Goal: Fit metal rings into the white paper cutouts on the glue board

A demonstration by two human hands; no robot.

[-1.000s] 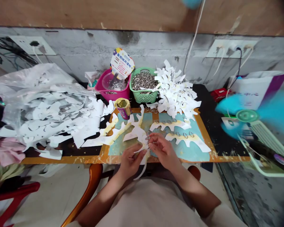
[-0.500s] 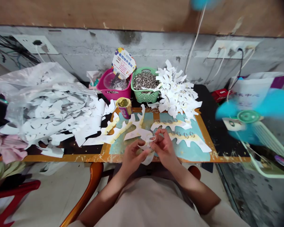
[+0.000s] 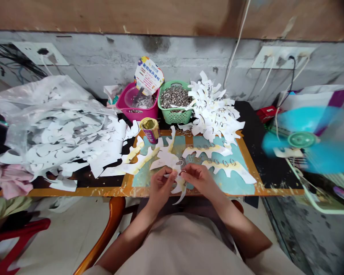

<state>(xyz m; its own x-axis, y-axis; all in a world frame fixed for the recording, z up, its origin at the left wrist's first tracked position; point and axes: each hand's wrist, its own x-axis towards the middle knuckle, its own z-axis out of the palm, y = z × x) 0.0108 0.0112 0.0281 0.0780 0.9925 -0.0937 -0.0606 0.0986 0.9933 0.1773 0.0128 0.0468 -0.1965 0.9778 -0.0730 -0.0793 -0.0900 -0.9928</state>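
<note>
My left hand (image 3: pixel 161 186) is closed, thumb and fingertips pinching a white cut-out strip (image 3: pixel 180 188) whose curved end hangs past the table's front edge. My right hand (image 3: pixel 200 178) is closed too, with a small metal ring (image 3: pixel 183 172) at its fingertips, against the strip. Beyond my hands lies another white cut-out piece (image 3: pixel 164 157). To the right, two strips with yellowish glue, an upper strip (image 3: pixel 208 151) and a lower strip (image 3: pixel 232 170), carry several metal rings. A purple can (image 3: pixel 151 133) with yellowish residue stands behind glued strips on the left.
A pink basket (image 3: pixel 137 114) and a green basket (image 3: pixel 176 115) full of metal rings stand at the back. White ringed strips (image 3: pixel 215 110) are heaped beside them. A plastic bag (image 3: pixel 46 91) of cut-outs fills the left. On the right a blue fan (image 3: pixel 302 140) spins.
My hands have come together slightly lower, and the strip has turned, its curved end now showing below my fingers. The ring now shows at my right fingertips.
</note>
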